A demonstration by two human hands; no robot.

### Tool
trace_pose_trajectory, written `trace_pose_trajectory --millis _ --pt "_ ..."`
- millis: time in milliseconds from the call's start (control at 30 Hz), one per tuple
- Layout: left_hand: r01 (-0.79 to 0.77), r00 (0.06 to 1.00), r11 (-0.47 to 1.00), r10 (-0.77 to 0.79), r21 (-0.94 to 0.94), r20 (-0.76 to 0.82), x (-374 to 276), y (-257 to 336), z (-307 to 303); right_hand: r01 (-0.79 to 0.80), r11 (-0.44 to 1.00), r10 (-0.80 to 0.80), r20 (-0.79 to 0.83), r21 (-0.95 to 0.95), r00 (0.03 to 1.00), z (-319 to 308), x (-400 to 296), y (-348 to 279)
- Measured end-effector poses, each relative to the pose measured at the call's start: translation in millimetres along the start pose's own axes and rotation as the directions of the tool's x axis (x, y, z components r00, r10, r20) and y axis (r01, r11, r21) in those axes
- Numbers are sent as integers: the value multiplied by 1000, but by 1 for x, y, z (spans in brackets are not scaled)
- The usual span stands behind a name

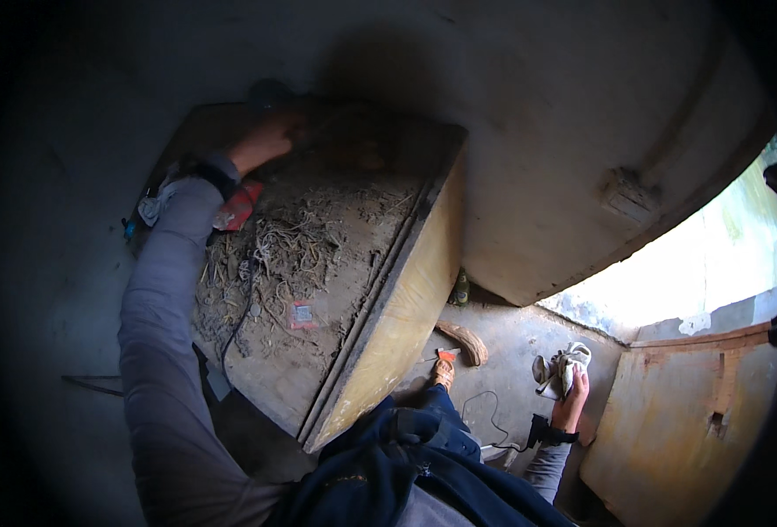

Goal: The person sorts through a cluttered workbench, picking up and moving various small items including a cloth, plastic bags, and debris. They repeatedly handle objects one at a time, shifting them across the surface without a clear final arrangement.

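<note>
My right hand (571,403) is closed around a crumpled pale cloth (565,370), off to the right above the floor. My left arm reaches over a wooden cabinet, whose top (296,388) is covered in dust. My left hand (267,143) is above the far left part of this top, blurred in deep shadow. Just beyond it is a dark rounded object (270,93); whether the fingers touch or hold it is unclear. Straw-like litter and tangled string (290,247) lie across the top. Beside my left wrist is a red packet (238,207), partly under the sleeve.
A dark cable (249,296) runs over the cabinet's near left edge. A small red-edged sachet (303,315) lies on the top. On the floor are a green bottle (461,288) and a curved piece of wood (465,340). A wooden door (678,408) stands at right, beside a bright opening.
</note>
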State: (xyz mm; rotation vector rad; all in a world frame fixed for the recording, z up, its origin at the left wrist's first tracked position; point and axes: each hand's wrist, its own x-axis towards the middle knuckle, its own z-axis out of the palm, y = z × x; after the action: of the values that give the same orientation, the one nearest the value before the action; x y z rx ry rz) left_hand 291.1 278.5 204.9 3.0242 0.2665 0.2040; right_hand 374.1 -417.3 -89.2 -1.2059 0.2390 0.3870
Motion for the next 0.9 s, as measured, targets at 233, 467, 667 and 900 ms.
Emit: trace_pose_trajectory --millis 233,467,667,900 --pt "139 967 982 -162 130 197 28 58 9 13 1000 -14 89 14 996 -19 21 19" --pt "189 939 958 -240 215 245 51 24 16 -79 997 79 16 21 997 1 15 2" --pt "141 948 932 -224 333 226 60 -18 25 -45 999 45 21 -27 999 -2 21 8" --pt "8 1000 990 -12 138 27 64 -74 35 -51 998 52 37 -35 998 11 18 -6"
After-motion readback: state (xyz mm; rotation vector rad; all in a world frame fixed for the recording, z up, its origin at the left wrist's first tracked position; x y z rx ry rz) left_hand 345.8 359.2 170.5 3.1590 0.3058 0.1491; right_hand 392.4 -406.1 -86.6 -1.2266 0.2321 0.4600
